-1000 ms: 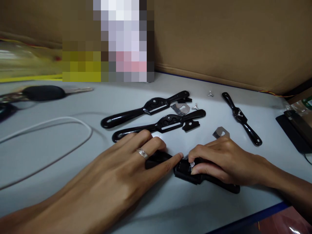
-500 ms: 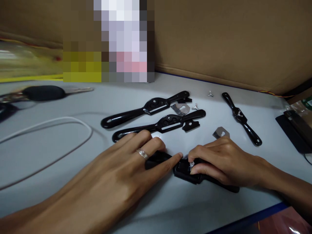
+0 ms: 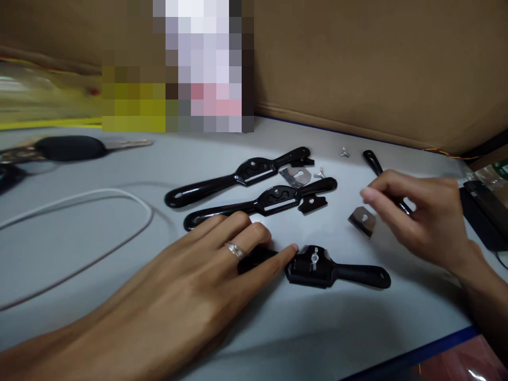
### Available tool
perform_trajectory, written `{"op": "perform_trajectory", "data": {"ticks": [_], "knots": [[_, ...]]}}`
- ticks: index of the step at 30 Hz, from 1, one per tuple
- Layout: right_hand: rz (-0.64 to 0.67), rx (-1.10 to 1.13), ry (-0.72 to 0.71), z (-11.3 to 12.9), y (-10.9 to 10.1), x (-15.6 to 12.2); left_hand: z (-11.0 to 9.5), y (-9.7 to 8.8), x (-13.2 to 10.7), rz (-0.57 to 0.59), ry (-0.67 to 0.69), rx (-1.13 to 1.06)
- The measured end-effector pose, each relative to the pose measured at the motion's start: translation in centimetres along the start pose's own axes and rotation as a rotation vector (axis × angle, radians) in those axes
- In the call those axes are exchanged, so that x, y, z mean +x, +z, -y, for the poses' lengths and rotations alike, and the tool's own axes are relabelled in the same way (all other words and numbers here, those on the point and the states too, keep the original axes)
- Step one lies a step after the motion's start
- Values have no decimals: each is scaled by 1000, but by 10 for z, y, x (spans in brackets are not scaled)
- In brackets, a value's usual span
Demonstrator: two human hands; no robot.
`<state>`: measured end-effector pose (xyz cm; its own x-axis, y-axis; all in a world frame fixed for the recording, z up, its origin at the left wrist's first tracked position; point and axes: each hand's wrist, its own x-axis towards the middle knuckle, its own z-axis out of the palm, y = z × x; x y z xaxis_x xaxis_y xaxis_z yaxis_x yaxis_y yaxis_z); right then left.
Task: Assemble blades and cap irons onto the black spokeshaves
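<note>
A black spokeshave (image 3: 333,270) with a small wing nut on its middle lies near the table's front edge. My left hand (image 3: 206,275), a ring on one finger, rests flat on its left handle, fingers stretched out. My right hand (image 3: 420,214) hovers above the table to the right, fingers loosely curled and apart, nothing in them, just right of a small metal blade (image 3: 362,219). Behind that hand lies another black spokeshave (image 3: 373,161), partly hidden.
Two more black spokeshave bodies (image 3: 238,177) (image 3: 262,203) lie in the middle with a metal blade (image 3: 294,175), a black cap (image 3: 313,203) and wing nuts (image 3: 343,153). A white cable (image 3: 79,201) loops at left. Cardboard (image 3: 377,69) walls the back. A black case (image 3: 482,211) sits at right.
My right hand has let go of the near spokeshave and lifted up and to the right, blurred by motion. The left hand has stayed on the handle.
</note>
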<state>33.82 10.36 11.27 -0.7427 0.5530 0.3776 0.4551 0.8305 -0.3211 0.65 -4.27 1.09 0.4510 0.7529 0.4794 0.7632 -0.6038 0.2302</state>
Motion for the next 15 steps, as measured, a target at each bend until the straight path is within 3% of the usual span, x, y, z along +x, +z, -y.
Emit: {"op": "perform_trajectory", "data": {"ticks": [3,6,8,11,13,15], "knots": [[19,-312,130,-18,-13,2,-2,-1,7,-37,19,22],[199,-493,226,-25,-11,1,-4,-4,12,-51,34,17],[308,-538,305,-17,-5,1,-6,-7,13,-24,30,28],[338,-278,327,5,0,4,-9,-11,12,32,11,59],[251,-27,260,17,0,5,-8,-11,10,25,23,62],[154,65,192,23,0,4,-6,-8,7,4,39,52]]}}
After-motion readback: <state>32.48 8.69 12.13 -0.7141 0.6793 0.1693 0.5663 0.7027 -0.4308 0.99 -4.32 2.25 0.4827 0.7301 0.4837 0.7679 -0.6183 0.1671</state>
